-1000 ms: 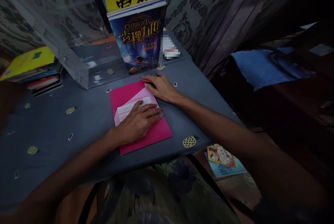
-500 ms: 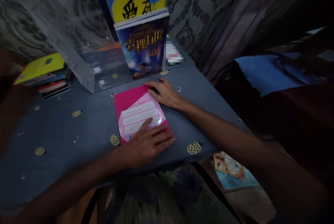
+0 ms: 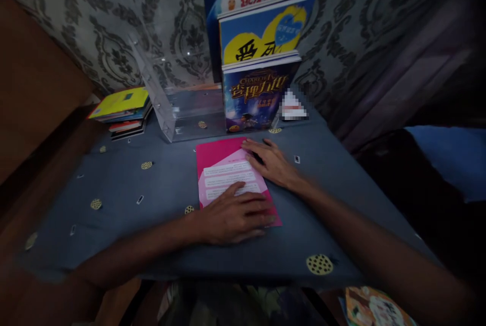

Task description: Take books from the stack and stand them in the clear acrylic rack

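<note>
Touching pink booklet (image 3: 228, 170), apparently closed

You have one surface (image 3: 159, 187), one pink book (image 3: 228, 169), one clear stand (image 3: 164, 113), three upright book covers (image 3: 261, 95), one book pile (image 3: 125, 103) too dim to count through, and one orange cover (image 3: 364, 306).

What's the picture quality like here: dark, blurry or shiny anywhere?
In the head view: dim overall, the right edge nearly black; pale glints on the clear stand; the left hand and right hand fairly distinct, their forearms softer toward the frame edges; small print on the pink booklet illegible; a blocky, pixelated patch obscuring the white item beside the standing books.
</note>
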Demonstrator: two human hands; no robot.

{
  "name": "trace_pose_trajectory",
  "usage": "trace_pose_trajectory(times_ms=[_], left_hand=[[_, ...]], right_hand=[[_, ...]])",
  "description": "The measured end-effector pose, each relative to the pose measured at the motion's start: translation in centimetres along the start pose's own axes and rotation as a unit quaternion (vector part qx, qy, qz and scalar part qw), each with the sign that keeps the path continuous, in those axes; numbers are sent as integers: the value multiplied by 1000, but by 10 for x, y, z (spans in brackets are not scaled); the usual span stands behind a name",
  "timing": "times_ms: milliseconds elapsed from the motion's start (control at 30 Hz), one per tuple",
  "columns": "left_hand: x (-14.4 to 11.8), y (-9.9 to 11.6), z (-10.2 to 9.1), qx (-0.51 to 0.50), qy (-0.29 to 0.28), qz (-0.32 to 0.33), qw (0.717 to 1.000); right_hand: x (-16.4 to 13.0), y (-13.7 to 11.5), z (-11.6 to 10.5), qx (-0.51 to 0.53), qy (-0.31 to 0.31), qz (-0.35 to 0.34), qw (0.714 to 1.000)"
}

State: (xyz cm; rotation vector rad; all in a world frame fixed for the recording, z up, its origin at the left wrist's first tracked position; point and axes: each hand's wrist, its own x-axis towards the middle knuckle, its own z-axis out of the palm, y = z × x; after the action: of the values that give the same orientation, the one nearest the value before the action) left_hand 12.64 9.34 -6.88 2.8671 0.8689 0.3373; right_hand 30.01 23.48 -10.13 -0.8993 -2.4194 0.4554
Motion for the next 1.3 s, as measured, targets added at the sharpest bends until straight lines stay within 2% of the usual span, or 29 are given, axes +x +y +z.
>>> trace_pose_trajectory(times_ms=[67,167,333,400,500,667,800,1067,1300], left_hand=[[-2,-13,-3,0,4,-24,1000],[-10,-45,-10,18,18,-100,995],[-39,-104,-20,58,90,-223,969],[-53,-118,-21,65,112,-265,956],[-70,-124,-21,66,121,-285,948],[-87,-104,-23,52,126,-251,958],[-96,-77,-24,39,143,-211,966],[-110,-17,-25,45,139,-129,981],[-117,17,-26,39,135,-66,988]], right_hand=[[0,0,0,-6,0,-6,1000],[0,1,1,-13,2,-15,1000],[0,-2,2,-19,0,-18,1000],[0,-5,3,-29,2,-19,999],[-1,-12,5,-57,5,-19,998],[-1,-17,7,-69,-8,-15,997],[-2,-17,7,-61,-8,-8,998],[-2,-19,7,-68,-15,2,998],[-2,-16,9,-96,-9,-13,995]])
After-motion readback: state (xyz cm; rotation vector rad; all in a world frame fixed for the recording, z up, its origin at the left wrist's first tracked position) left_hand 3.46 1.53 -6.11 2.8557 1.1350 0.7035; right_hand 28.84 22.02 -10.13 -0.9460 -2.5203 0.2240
